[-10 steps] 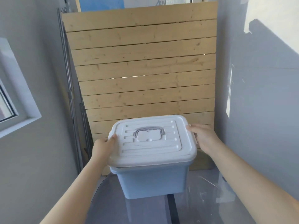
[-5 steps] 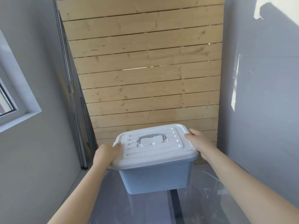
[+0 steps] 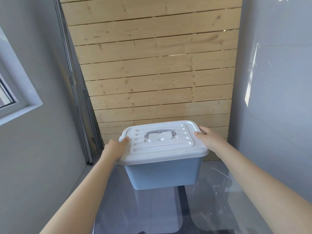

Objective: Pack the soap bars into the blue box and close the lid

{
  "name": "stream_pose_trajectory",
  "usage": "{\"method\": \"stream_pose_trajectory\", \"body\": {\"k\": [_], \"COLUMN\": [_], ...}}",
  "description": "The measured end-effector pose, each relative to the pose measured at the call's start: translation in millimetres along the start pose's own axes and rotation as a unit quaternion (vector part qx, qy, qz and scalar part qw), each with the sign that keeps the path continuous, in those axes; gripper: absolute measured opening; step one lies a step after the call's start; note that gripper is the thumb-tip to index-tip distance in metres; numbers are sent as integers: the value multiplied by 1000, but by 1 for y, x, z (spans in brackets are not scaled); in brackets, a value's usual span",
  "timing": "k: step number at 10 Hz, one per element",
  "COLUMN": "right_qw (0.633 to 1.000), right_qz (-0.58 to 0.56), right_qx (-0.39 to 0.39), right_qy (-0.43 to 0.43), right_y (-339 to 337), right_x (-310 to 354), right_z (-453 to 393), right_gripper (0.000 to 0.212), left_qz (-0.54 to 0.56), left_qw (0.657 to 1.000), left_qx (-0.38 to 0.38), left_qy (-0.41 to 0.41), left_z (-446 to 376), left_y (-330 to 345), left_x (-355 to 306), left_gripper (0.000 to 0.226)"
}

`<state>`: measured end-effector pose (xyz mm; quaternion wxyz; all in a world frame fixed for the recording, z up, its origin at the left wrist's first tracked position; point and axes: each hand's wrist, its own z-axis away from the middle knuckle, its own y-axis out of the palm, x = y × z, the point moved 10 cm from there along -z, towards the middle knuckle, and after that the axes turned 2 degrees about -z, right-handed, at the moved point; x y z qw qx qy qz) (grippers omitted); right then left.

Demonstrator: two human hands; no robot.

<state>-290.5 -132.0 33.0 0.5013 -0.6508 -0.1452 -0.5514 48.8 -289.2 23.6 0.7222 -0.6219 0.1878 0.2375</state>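
Both hands are on the box: my left hand (image 3: 116, 146) wraps the left rim of the white ribbed plastic lid (image 3: 162, 141), thumb on top, and my right hand (image 3: 209, 138) clasps the right rim the same way, so each is closed on the lid's edge rather than spread. Compared with a second ago, the pale blue rectangular plastic box (image 3: 164, 173) sits lower and nearer the back of my view, and the lid looks level all round; I judge it seated and the packing finished, with only a last press or release left. No soap bars are visible; I assume they are inside. The grey carry handle (image 3: 160, 133) lies flat in its recess. The box rests on a dark glass tabletop (image 3: 152, 210) that mirrors it. Behind stands a pale slatted pine panel (image 3: 152, 73) between grey walls (image 3: 273, 81), with a white window frame (image 3: 22, 98) at left.
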Motion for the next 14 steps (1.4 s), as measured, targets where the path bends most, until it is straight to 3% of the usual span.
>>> {"method": "stream_pose_trajectory", "body": {"k": [2,3,4,5,7,9,13,14], "right_qw": [991,988,992,996,990,968,979,984], "right_qz": [-58,-83,-52,-13,93,200,188,168], "right_qx": [29,20,-5,-45,-90,-152,-72,-57], "right_qy": [119,126,116,78,52,11,21,-17], "right_y": [8,8,2,-5,-12,-20,-7,-6], "right_x": [-31,-35,-31,-20,-12,7,6,10], "right_z": [0,-1,-1,1,2,8,7,13], "right_gripper": [70,65,73,65,39,37,48,54], "left_qz": [182,159,98,49,20,-18,-72,-17], "left_qw": [975,983,995,995,992,987,986,986], "left_qx": [108,68,-34,-83,-121,-156,-141,-137], "left_qy": [-71,-57,-9,3,20,43,54,95], "left_z": [9,12,10,13,18,23,30,37], "left_y": [21,14,-5,-15,-23,-31,-27,-26], "left_x": [19,17,9,5,-1,-12,-18,-25], "left_gripper": [71,72,71,63,53,51,49,43]}}
